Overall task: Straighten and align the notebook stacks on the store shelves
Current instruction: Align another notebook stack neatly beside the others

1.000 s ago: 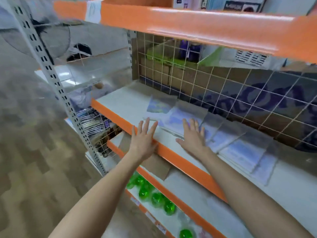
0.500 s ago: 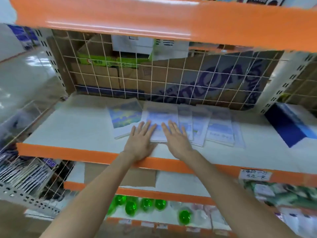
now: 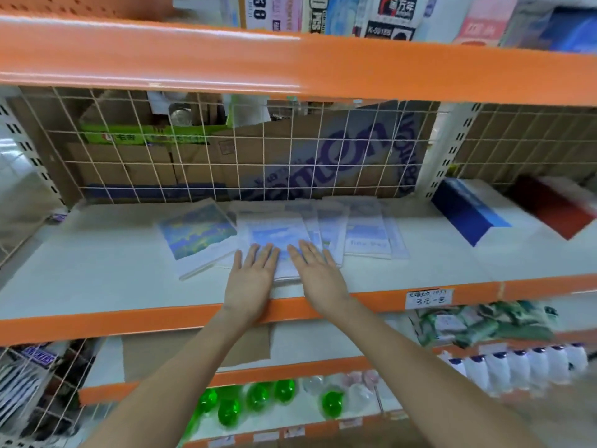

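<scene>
Two hands lie flat on the middle shelf (image 3: pixel 97 286), side by side. The left hand (image 3: pixel 250 279) has its fingers straight and a little spread, and the fingertips press on the near edge of a pale blue notebook (image 3: pixel 274 240). The right hand (image 3: pixel 318 274) is flat too, with its fingers on the same notebook and on the one just to the right. Neither hand curls round anything.

The notebooks lie in a messy row near the middle of the shelf, closer to the far side. The leftmost one, a notebook with a green and blue picture (image 3: pixel 197 236), is turned at a slant and sits partly under the pale blue one. More pale notebooks (image 3: pixel 368 234) fan out to the right, each one overlapping the next.

Behind them is a white wire grid (image 3: pixel 193 150) with brown cardboard boxes (image 3: pixel 323 156) at the back. Far to the right on the shelf sit a dark blue box (image 3: pixel 465 211) and a red box (image 3: pixel 549 205). A small paper price tag (image 3: pixel 429 298) is stuck on the orange front edge. Lower down, green round bottles (image 3: pixel 258 397) and white bottles (image 3: pixel 517 370) stand on other shelves.
</scene>
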`<state>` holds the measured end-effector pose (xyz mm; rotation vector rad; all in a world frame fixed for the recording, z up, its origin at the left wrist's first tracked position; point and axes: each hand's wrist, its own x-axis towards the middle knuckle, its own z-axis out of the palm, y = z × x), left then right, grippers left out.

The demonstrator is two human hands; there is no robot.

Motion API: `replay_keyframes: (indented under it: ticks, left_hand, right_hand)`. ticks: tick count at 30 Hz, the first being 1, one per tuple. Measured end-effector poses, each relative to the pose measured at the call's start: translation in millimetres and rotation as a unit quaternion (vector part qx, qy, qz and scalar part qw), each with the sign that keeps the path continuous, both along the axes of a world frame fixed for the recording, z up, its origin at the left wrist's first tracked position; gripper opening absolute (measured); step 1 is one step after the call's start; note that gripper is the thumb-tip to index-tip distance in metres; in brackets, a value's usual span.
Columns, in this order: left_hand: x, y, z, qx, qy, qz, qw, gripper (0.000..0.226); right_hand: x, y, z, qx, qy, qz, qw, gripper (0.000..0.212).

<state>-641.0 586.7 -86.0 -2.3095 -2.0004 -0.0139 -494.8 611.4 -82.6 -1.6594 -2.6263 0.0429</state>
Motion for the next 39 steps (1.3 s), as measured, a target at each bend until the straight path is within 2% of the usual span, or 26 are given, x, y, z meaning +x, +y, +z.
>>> replay_keyframes:
  ticks: [4,6,8,12,19,21,24,29,32,36,39]
  left_hand:
    - [46,-7,15,0.032,-0.005,-0.021,0.999,0.056]
    - [80,-10,25,0.036,-0.016,-0.039,0.998,0.058]
    - [122,-15,35,0.039,-0.02,-0.065,0.997,0.061]
    - [220,-24,54,0.062,-0.013,-0.127,0.99,0.075]
    - [424,-36,77,0.135,-0.003,-0.263,0.955,0.056]
    - [474,-43,82,0.161,-0.018,-0.309,0.937,0.057]
    - [537,-52,88,0.239,-0.043,-0.398,0.885,0.056]
    - [622,-43,85,0.259,-0.045,-0.446,0.855,0.054]
    - [677,-22,76,0.225,-0.032,-0.468,0.854,0.063]
    - [751,19,59,0.236,-0.06,-0.481,0.842,0.063]
    - [804,61,57,0.189,-0.051,-0.457,0.868,0.064]
  right_hand:
    - [43,-7,9,0.04,0.011,-0.033,0.999,0.074]
    - [74,-11,14,0.067,0.016,-0.048,0.996,0.069]
    - [116,-18,21,0.092,0.025,-0.069,0.993,0.062]
    - [218,-39,37,0.131,0.023,-0.111,0.985,0.062]
    - [421,-88,58,0.212,0.017,-0.234,0.949,0.054]
    - [471,-105,59,0.214,0.016,-0.264,0.94,0.054]
    - [533,-127,56,0.201,0.012,-0.309,0.929,0.058]
    - [614,-135,51,0.183,0.003,-0.348,0.92,0.058]
    - [665,-124,46,0.169,-0.019,-0.367,0.915,0.056]
    - [731,-95,43,0.163,-0.031,-0.386,0.908,0.058]
    - [777,-58,49,0.168,-0.039,-0.384,0.907,0.06]
